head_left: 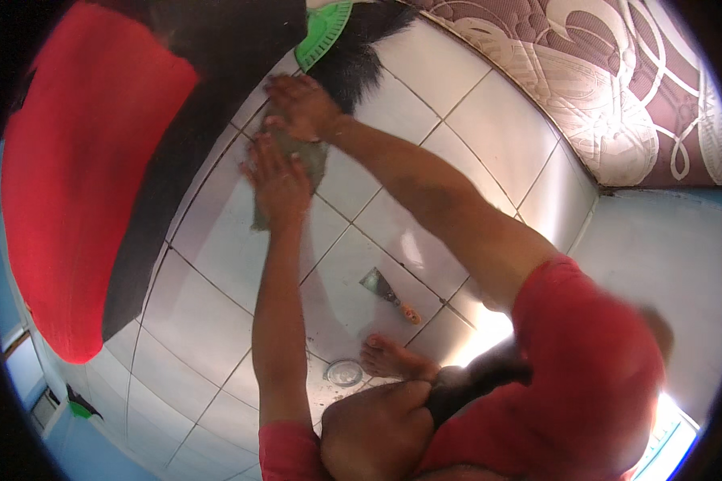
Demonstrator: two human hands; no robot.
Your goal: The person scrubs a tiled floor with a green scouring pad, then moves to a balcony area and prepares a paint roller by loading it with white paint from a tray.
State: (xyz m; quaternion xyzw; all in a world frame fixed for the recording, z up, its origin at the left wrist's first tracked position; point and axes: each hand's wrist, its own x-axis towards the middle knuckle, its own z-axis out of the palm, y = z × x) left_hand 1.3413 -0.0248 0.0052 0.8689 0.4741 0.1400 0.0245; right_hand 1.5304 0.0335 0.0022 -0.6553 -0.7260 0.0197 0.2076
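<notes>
My left hand [279, 180] lies flat with its fingers spread on a grey-green, cloth-like sheet [317, 163] on the tiled floor. Farther off, my right hand [305, 111] presses on the far end of the same sheet, palm down and fingers stretched out. Both hands cover much of the sheet; a lower corner shows beside my left wrist. A putty knife [389, 295] with a wide metal blade and an orange-brown handle rests on the tiles between my forearms, touched by neither hand.
A green broom head [325, 36] with black bristles lies just beyond my right hand. Along the left stands a red and black padded piece [88, 176]. A patterned mattress [553, 72] borders the upper right. Near my bare foot [389, 357] is a round, clear disc [344, 373].
</notes>
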